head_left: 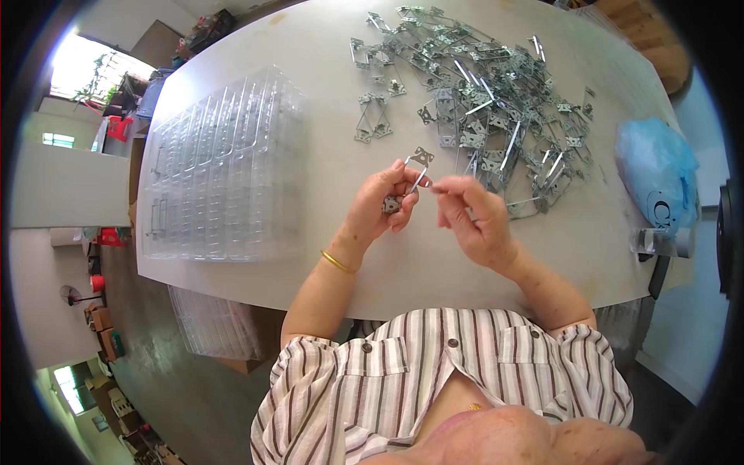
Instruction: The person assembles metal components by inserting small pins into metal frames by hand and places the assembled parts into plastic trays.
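Observation:
My left hand (377,203) is closed on a small metal bracket (422,157) made of flat punched plates joined by thin rods. One plate sticks out beyond my fingertips, and another shows near my palm. Just right of it, my right hand (474,221) has its fingers curled, the index fingertip close to a rod. Whether that fingertip touches the rod, or the hand holds anything small, I cannot make out. Beyond both hands lies a loose heap of similar metal brackets (488,101). A few brackets (373,118) lie apart at the heap's left side.
Clear plastic trays (221,170) are stacked on the left of the pale table (329,93). A blue plastic bag (657,174) sits at the right edge, beside a roll of clear tape (657,242). More clear trays (213,319) stand below the table's left front edge.

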Demonstrator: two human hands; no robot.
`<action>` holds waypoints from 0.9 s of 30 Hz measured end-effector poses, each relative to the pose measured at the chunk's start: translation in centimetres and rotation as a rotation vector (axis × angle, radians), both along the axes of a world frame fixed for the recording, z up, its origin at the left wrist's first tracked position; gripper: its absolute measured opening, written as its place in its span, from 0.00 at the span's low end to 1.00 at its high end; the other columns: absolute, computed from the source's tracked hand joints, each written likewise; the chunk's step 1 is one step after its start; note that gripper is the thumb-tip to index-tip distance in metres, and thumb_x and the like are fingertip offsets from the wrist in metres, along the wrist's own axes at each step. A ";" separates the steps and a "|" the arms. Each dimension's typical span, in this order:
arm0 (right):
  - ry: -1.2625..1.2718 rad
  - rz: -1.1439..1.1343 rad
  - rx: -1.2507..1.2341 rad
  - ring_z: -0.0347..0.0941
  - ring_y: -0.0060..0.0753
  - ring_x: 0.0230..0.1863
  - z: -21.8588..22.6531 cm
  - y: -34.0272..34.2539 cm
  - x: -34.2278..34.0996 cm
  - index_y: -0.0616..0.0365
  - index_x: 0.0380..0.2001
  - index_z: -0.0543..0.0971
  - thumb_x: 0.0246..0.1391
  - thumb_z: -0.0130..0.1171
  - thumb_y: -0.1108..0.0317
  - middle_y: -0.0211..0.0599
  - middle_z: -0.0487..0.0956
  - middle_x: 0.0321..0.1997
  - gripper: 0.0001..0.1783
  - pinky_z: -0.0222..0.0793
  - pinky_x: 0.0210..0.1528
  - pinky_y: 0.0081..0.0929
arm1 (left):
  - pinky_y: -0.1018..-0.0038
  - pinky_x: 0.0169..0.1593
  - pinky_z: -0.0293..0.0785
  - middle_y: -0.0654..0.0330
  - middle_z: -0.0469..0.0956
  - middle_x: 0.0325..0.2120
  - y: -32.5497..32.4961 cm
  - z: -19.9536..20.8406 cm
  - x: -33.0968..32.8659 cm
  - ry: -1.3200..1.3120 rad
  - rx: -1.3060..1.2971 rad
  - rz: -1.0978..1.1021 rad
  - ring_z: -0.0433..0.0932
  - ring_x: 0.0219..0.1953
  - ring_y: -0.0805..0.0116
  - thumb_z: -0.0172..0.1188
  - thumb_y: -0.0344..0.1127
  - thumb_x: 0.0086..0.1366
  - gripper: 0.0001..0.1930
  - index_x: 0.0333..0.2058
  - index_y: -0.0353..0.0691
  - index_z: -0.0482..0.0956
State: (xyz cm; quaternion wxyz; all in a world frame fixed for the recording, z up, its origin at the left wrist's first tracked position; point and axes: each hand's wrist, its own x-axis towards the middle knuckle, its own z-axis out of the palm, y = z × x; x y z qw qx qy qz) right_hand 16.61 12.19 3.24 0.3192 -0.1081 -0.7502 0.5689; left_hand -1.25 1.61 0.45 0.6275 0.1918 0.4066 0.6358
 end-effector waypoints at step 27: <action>-0.163 -0.215 0.217 0.72 0.23 0.16 -1.5 0.7 -0.1 0.60 0.38 0.77 0.60 0.61 0.77 0.33 0.77 0.20 0.04 0.65 0.20 0.24 | 0.84 0.15 0.50 0.59 0.80 0.22 -0.7 0.0 0.4 0.281 -0.068 -0.097 0.58 0.11 0.84 0.51 0.47 0.74 0.20 0.44 0.33 0.80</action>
